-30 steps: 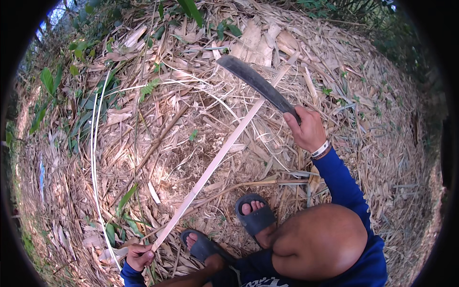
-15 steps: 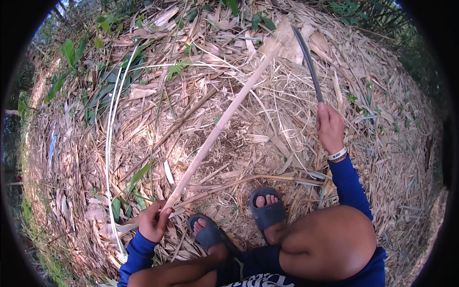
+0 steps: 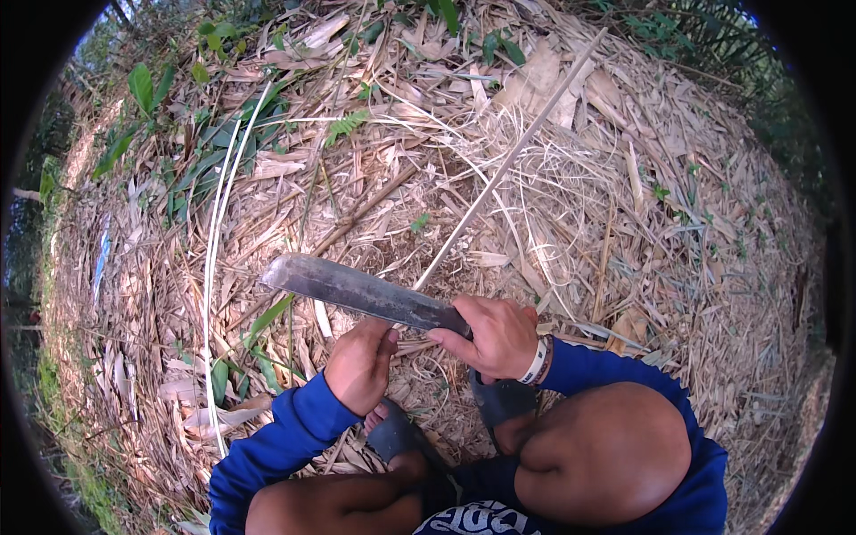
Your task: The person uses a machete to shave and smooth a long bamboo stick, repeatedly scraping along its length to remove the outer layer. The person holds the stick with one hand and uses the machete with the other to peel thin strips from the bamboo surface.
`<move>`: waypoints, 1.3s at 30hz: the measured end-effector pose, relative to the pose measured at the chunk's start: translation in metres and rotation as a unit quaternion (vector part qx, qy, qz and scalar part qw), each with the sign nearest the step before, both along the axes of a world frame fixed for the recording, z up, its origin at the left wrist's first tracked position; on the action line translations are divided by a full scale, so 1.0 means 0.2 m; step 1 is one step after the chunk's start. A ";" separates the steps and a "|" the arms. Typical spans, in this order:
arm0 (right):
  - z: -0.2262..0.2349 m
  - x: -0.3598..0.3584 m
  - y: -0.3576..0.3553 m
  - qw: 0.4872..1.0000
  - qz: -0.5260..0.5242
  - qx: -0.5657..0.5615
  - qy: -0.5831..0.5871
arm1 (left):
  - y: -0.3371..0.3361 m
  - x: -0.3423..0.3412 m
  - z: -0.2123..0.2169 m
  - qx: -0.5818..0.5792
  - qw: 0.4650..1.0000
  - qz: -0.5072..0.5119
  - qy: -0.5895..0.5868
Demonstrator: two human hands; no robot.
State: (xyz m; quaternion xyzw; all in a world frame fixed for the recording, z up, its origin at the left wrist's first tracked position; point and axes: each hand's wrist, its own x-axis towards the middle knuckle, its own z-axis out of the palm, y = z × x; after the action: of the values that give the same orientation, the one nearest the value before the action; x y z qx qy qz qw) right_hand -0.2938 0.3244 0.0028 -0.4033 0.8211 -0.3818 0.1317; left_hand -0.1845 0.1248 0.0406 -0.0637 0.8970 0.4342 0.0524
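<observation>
The handle of a machete (image 3: 357,290) is in my right hand (image 3: 501,339), its fingers wrapped round it. The broad, dark, worn blade points left and lies across the near end of a long pale bamboo strip (image 3: 508,167). Just below the blade my left hand (image 3: 358,364) is closed, with thumb and fingers pinching that near end, which the blade and fingers partly hide. From there the strip slants up and away to the far right, above the ground.
Dry leaves and pale shavings (image 3: 571,196) cover the ground. Long thin white strips (image 3: 216,232) lie at the left, near green leaves (image 3: 198,174). My sandalled feet (image 3: 397,434) and bent knee (image 3: 606,446) are close below my hands. Bushes (image 3: 713,62) stand at the far right.
My right hand has brought the machete from the far right down and left, across the bamboo strip. My left hand has moved up and right with the strip, which now reaches farther right.
</observation>
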 end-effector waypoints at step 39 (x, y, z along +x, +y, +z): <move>-0.08 -0.47 0.30 0.979 -0.172 0.106 0.040 | 0.04 0.24 -0.05 -0.002 0.999 -0.039 -0.003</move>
State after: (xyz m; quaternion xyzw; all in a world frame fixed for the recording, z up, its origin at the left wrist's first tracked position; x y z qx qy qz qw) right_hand -0.3875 0.3835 -0.0126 -0.2546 0.9187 -0.2931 0.0727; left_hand -0.1365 0.1328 0.0296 -0.0301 0.8993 0.4303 0.0714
